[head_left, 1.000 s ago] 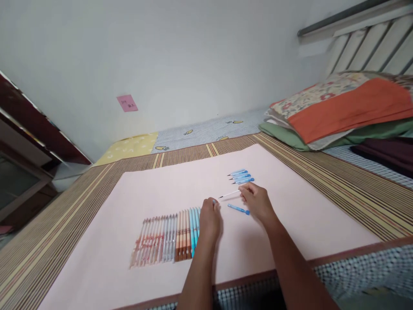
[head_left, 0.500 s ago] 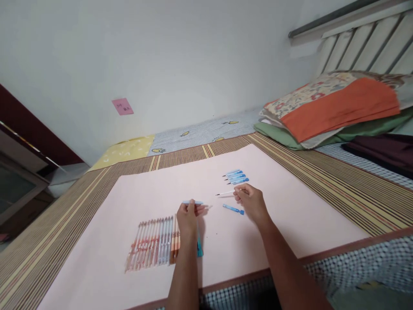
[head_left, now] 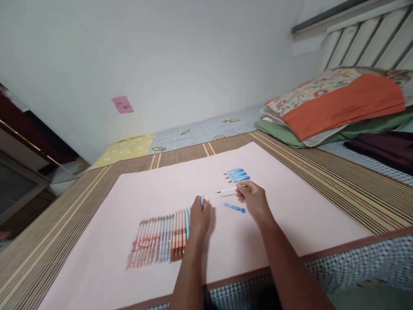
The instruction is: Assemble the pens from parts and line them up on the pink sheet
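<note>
My left hand (head_left: 200, 215) is closed round a light-blue pen barrel (head_left: 202, 201), whose end sticks up above the fingers. In my right hand (head_left: 251, 196) is a thin white refill (head_left: 227, 190), pinched near its right end, its dark tip pointing left. A blue cap piece (head_left: 234, 207) lies on the pink sheet (head_left: 155, 189) below that refill. Several blue-and-white pen parts (head_left: 237, 174) with dark tips rest side by side beyond my right hand. Left of my left hand is a row of pens (head_left: 155, 241), clear, orange-brown and teal; my left forearm hides part of its right end.
The sheet lies on a striped mat (head_left: 290, 172). Folded bedding (head_left: 345, 103), orange, floral and green, is piled at the right, with dark cloth (head_left: 383, 148) beside it. A pink note (head_left: 122, 104) is on the wall.
My left hand has moved slightly right and turned, so the light-blue barrel now points upward instead of lying sideways. My right hand holds the refill in nearly the same place.
</note>
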The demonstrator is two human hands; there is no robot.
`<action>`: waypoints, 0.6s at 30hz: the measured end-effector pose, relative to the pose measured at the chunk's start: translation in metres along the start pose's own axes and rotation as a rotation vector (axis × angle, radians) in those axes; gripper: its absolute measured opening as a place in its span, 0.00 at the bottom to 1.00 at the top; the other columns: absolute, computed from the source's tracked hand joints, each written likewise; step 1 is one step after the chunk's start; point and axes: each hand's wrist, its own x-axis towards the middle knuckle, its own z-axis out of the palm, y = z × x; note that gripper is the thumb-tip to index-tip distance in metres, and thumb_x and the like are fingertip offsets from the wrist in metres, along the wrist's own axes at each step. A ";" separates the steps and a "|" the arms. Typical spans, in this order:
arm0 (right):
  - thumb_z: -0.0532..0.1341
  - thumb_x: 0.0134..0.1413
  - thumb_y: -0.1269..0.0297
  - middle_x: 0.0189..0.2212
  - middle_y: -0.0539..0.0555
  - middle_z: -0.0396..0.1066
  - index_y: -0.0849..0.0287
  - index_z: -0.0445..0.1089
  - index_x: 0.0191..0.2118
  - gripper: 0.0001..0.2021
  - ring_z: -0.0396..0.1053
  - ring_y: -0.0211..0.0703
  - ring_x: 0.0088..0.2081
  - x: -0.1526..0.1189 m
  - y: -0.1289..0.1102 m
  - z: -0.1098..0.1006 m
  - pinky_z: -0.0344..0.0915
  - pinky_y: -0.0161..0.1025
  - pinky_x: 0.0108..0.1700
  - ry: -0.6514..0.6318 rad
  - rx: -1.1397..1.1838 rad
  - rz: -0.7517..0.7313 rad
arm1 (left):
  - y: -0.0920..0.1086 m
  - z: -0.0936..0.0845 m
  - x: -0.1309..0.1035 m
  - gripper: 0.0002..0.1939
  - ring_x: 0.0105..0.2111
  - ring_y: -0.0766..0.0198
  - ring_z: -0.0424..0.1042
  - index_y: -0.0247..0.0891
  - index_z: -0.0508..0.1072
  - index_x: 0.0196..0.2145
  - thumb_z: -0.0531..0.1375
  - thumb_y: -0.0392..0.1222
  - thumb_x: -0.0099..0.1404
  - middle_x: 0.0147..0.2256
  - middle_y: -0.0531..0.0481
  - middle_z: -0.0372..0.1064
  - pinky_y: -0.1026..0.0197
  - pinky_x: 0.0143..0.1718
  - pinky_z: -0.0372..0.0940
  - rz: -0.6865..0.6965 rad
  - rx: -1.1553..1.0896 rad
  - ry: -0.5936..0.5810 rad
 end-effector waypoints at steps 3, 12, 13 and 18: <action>0.68 0.45 0.48 0.24 0.53 0.75 0.60 0.74 0.31 0.17 0.71 0.40 0.24 0.003 0.003 -0.003 0.67 0.36 0.25 -0.007 -0.004 0.004 | 0.002 0.007 -0.003 0.08 0.23 0.63 0.61 0.42 0.69 0.25 0.65 0.33 0.56 0.21 0.55 0.65 0.62 0.29 0.51 0.065 0.223 -0.062; 0.68 0.45 0.50 0.24 0.53 0.74 0.59 0.73 0.29 0.16 0.71 0.40 0.24 0.004 0.001 -0.006 0.67 0.36 0.26 0.004 0.013 0.023 | -0.004 0.019 -0.007 0.16 0.26 0.55 0.67 0.43 0.62 0.21 0.64 0.30 0.57 0.20 0.50 0.64 0.60 0.33 0.51 0.051 0.504 -0.048; 0.68 0.45 0.49 0.24 0.53 0.74 0.59 0.73 0.29 0.16 0.70 0.40 0.24 0.004 -0.001 -0.006 0.66 0.36 0.25 0.005 0.020 0.025 | -0.002 0.018 -0.008 0.15 0.26 0.56 0.66 0.43 0.63 0.22 0.64 0.31 0.58 0.20 0.50 0.65 0.60 0.32 0.51 0.057 0.498 -0.041; 0.70 0.43 0.49 0.23 0.52 0.74 0.59 0.73 0.28 0.17 0.69 0.38 0.23 -0.002 -0.021 -0.007 0.65 0.35 0.25 0.022 0.135 0.024 | 0.019 -0.002 -0.012 0.10 0.22 0.65 0.57 0.41 0.69 0.27 0.63 0.45 0.63 0.21 0.55 0.61 0.64 0.27 0.50 0.057 0.078 -0.125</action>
